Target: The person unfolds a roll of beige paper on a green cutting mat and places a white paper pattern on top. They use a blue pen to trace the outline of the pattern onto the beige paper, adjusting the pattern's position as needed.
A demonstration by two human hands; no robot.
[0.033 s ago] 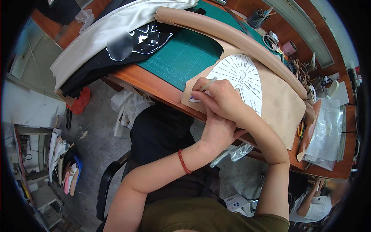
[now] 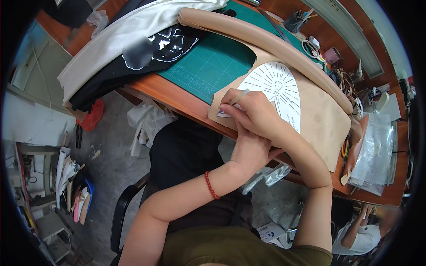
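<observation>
- Worktop [image 2: 153,88]: reddish-brown wood, its near edge running from upper left to lower right.
- Green cutting mat [image 2: 208,60]: flat on the wood, marked with a pale grid.
- Tan sheet [image 2: 323,133]: spread over the mat's right part and the bare wood, reaching the near edge.
- Tan roll [image 2: 270,44]: long, stretched along the sheet's far side.
- Glossy black material [image 2: 171,44]: across the mat's left part, drooping past the edge.
- Pen holder [image 2: 293,23]: dark, upright, at the back.
- Clear plastic sheets [image 2: 375,148]: at the right end.
</observation>
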